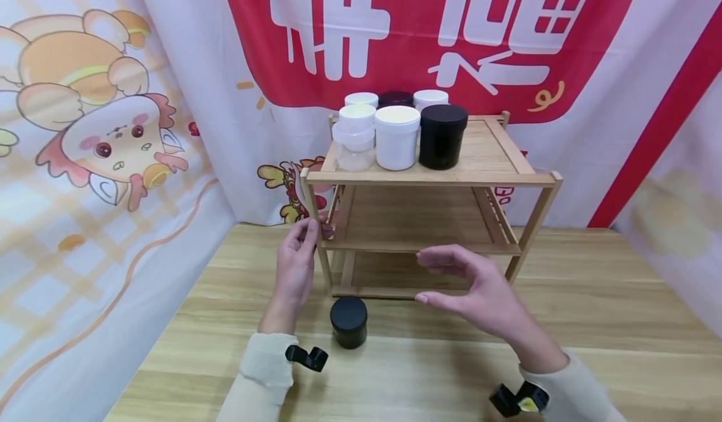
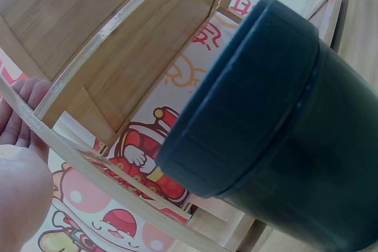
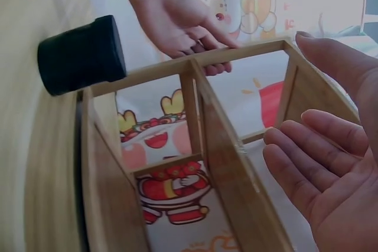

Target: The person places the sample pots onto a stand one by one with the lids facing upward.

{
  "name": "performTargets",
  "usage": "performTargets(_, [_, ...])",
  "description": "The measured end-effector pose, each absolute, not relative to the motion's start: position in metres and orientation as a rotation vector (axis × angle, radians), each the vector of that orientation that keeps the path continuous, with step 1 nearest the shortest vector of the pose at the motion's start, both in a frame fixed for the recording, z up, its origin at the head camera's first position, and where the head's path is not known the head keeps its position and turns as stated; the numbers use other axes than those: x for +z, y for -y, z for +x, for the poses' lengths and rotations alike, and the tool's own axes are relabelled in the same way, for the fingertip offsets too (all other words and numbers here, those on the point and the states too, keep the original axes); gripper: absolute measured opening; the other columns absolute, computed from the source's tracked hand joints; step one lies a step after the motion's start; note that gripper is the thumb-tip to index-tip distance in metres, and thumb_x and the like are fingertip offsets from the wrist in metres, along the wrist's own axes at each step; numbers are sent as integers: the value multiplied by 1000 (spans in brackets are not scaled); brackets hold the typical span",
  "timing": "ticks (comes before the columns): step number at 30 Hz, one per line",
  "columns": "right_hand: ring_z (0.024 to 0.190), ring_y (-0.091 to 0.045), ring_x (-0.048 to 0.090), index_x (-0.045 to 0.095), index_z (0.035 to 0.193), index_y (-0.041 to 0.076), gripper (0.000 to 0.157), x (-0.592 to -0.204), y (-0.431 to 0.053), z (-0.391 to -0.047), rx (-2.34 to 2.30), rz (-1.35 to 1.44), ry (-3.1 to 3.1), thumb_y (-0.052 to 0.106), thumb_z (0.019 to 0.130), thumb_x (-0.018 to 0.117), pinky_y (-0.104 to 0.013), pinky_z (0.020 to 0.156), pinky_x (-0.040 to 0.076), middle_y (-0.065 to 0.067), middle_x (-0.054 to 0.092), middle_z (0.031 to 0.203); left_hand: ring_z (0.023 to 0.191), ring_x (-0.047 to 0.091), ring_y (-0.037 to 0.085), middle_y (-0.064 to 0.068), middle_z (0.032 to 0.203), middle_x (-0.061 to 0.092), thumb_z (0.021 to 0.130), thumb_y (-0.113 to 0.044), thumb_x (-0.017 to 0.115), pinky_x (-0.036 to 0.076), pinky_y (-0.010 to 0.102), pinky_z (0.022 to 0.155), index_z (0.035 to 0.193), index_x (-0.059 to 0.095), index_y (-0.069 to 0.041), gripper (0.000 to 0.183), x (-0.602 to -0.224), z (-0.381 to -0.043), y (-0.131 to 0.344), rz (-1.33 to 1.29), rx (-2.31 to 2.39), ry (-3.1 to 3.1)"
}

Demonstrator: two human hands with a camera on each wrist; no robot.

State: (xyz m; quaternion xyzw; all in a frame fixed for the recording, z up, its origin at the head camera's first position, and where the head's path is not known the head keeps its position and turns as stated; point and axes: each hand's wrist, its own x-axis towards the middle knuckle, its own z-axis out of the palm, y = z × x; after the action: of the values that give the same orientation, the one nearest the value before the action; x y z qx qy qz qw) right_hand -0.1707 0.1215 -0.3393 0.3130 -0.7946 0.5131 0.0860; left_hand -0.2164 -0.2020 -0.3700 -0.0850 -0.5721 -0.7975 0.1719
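My left hand (image 1: pixel 296 260) is at the left front post of a wooden shelf rack (image 1: pixel 429 247), its thumb in front and fingertips showing past the post. In the left wrist view, fingers (image 2: pixel 23 110) lie behind the post. My right hand (image 1: pixel 479 290) is held in front of the rack's right half, thumb and fingers spread apart with nothing between them. A black lidded jar (image 1: pixel 348 323) stands upright on the table between my forearms, touched by neither hand. It looms large in the left wrist view (image 2: pixel 283 128).
On the rack's top shelf stand white jars (image 1: pixel 397 138), a black jar (image 1: pixel 443 137) and a clear jar (image 1: pixel 355 148), with several more behind. The lower shelves (image 1: pixel 417 215) are bare wood. Printed cloth (image 1: pixel 186 46) hangs behind and at both sides of the table (image 1: pixel 586 296).
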Motion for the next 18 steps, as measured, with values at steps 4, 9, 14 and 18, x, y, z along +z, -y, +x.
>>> performTargets(4, [119,-12,73,71,133,14,57,-351,-114,-175,1547,961,2353,18,82,96,-28,105,59,-5,76,132,117,65,15,20,143,63,113,-25,57,48,25,115,129,64,-2,29,-370,-217,202,-241,-2260,1625])
performTargets(9, [120,-14,73,70,134,13,58,-364,-101,-178,1575,972,2387,23,82,96,-32,105,60,-1,76,133,119,64,15,20,145,61,114,-28,57,47,25,117,124,67,-12,22,-369,-218,203,-241,-2252,1637])
performTargets(14, [123,-18,73,69,136,14,63,-379,-92,-178,1620,963,2417,27,81,97,-35,108,59,0,74,136,118,62,16,10,134,66,113,-25,57,49,24,112,121,69,-15,18,-368,-215,202,-221,-2257,1641])
performTargets(18, [124,-24,72,67,139,12,70,-393,-85,-178,1648,954,2416,28,79,98,-36,109,58,-2,73,139,119,61,16,1,127,66,114,-25,56,49,24,111,125,67,-9,22,-368,-215,201,-208,-2252,1655])
